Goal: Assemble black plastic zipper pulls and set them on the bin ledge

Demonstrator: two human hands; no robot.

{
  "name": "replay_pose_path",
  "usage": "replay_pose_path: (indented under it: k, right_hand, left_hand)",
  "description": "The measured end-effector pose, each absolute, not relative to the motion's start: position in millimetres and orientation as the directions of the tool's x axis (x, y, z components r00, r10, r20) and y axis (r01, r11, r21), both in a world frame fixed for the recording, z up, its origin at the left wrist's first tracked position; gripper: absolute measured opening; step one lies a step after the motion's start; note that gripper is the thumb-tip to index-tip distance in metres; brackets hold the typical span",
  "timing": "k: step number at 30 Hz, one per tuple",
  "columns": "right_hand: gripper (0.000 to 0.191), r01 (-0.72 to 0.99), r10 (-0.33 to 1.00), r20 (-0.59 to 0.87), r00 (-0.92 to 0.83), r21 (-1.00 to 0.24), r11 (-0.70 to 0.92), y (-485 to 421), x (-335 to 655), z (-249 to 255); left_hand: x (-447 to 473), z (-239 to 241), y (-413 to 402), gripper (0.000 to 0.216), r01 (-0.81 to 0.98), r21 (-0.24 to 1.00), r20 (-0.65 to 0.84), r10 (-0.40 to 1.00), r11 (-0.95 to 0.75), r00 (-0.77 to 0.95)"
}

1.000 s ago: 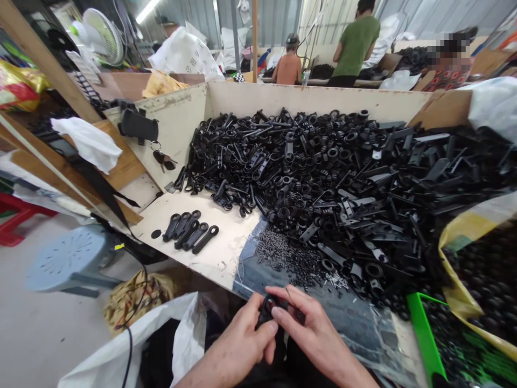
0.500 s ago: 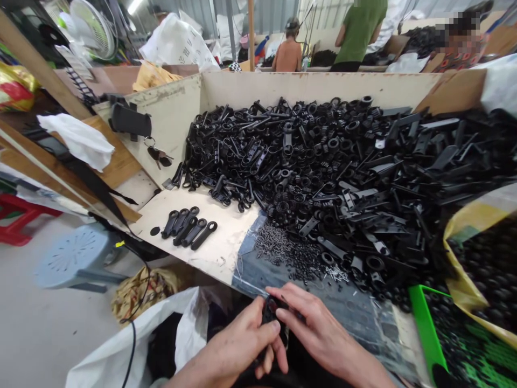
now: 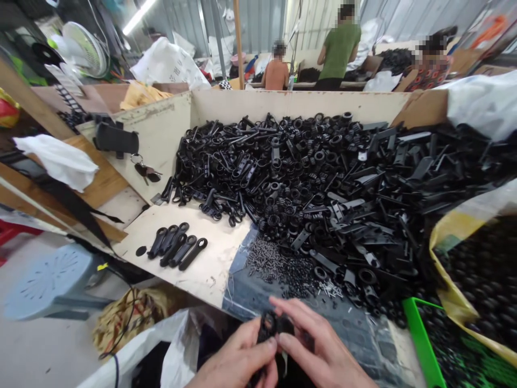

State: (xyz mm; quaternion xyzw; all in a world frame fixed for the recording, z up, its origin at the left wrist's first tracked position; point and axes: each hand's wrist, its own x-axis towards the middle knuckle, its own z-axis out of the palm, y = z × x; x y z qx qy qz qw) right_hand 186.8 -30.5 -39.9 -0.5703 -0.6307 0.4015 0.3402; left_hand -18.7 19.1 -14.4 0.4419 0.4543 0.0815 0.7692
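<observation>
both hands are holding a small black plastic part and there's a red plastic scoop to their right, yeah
Not quite: in the head view the plastic scoop is green, not red. The left hand and right hand do hold the small black plastic part.

Blk plastic part (image 3: 270, 326) (ring-ended), pinched

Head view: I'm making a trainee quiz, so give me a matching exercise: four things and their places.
1 small black part
2 green scoop
3 white cloth
4 row of black handles

A wooden ledge, far left
B pinched between left hand and right hand
C bottom right, by the yellow bag
D side by side on the pale board

Pairs: 1-B, 2-C, 3-A, 4-D
</observation>
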Motion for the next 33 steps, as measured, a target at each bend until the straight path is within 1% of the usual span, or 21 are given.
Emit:
replay_pose_path:
  k: [1,2,3,4,5,6,7,9,14,16,18,20,22,25,27,28,30,31,33]
  right_hand:
    - [0.041,0.437,0.998,-0.02,-0.059,-0.899,0.008,-26.7,188.5,-37.2]
    - [0.037,0.432,1.0,-0.004,0.007,-0.902,-0.006,-22.5,190.2,-34.6]
    - [0.032,0.433,0.997,0.019,0.071,-0.901,-0.014,-18.2,191.5,-32.5]
    - [0.029,0.441,0.992,0.042,0.121,-0.897,-0.016,-14.0,192.4,-30.9]
    - [0.027,0.454,0.987,0.063,0.147,-0.891,-0.011,-10.2,192.7,-29.8]
    - [0.027,0.469,0.985,0.076,0.154,-0.883,-0.005,-6.8,192.4,-29.3]
    - [0.027,0.483,0.986,0.083,0.148,-0.876,0.002,-3.8,191.6,-29.1]
    - [0.027,0.511,0.989,0.09,0.119,-0.859,0.017,1.7,188.8,-29.2]
    - [0.029,0.599,0.99,0.135,0.04,-0.796,0.085,16.6,180.0,-30.8]
    - [0.032,0.666,0.988,0.156,-0.012,-0.735,0.125,23.5,176.1,-32.7]
    - [0.034,0.764,0.986,0.157,-0.059,-0.628,0.146,30.5,171.7,-35.2]
    - [0.033,0.843,0.985,0.147,-0.095,-0.515,0.158,37.1,167.7,-37.3]
    - [0.029,0.88,0.983,0.138,-0.118,-0.444,0.168,42.4,165.1,-38.2]
    - [0.026,0.897,0.981,0.139,-0.135,-0.403,0.181,45.7,164.9,-37.2]
    - [0.026,0.906,0.979,0.142,-0.149,-0.377,0.193,44.5,165.8,-36.8]
    - [0.026,0.909,0.977,0.145,-0.156,-0.366,0.2,43.3,166.1,-37.2]
    - [0.027,0.908,0.974,0.156,-0.162,-0.364,0.209,40.8,165.8,-39.1]
    - [0.027,0.902,0.975,0.16,-0.156,-0.379,0.206,39.9,165.3,-40.3]
    - [0.029,0.886,0.978,0.162,-0.131,-0.424,0.189,39.7,164.3,-42.0]
  left_hand:
    - [-18.3,-12.4,25.3,0.04,0.33,0.802,-0.596,0.623,0.499,0.507]
    - [-17.3,-10.0,32.4,0.032,0.4,0.835,-0.533,0.733,0.378,0.422]
    - [-15.7,-8.0,40.1,0.024,0.491,0.838,-0.433,0.836,0.236,0.336]
    - [-13.3,-6.9,47.7,0.018,0.586,0.803,-0.319,0.906,0.103,0.278]
    - [-10.2,-7.0,55.0,0.016,0.667,0.745,-0.228,0.939,-0.002,0.256]
    - [-6.7,-8.2,61.4,0.016,0.727,0.682,-0.182,0.947,-0.073,0.266]
    - [-2.9,-10.5,66.7,0.018,0.766,0.631,-0.166,0.943,-0.122,0.287]
    - [3.9,-16.6,73.9,0.017,0.796,0.578,-0.161,0.932,-0.179,0.326]
    - [3.3,-25.8,77.9,0.015,0.808,0.533,-0.147,0.912,-0.253,0.382]
    - [-4.6,-25.2,76.7,0.016,0.81,0.524,-0.143,0.91,-0.264,0.389]
    - [-13.6,-23.0,74.6,0.018,0.812,0.519,-0.141,0.91,-0.267,0.39]
    - [-20.6,-20.7,72.3,0.019,0.795,0.56,-0.138,0.92,-0.232,0.366]
    - [-23.6,-19.2,70.5,0.022,0.736,0.663,-0.145,0.942,-0.134,0.302]
    - [-21.2,-18.8,68.0,0.028,0.54,0.839,-0.204,0.962,0.074,0.184]
    - [-17.8,-17.9,65.5,0.03,0.352,0.899,-0.322,0.939,0.261,0.125]
    - [-16.4,-16.9,63.9,0.033,0.242,0.9,-0.398,0.91,0.363,0.113]
    - [-14.7,-14.2,59.8,0.041,0.027,0.842,-0.538,0.832,0.539,0.139]
    - [-14.5,-12.8,57.7,0.045,-0.059,0.8,-0.582,0.796,0.597,0.167]
    - [-14.7,-11.1,53.9,0.055,-0.171,0.737,-0.622,0.756,0.653,0.206]
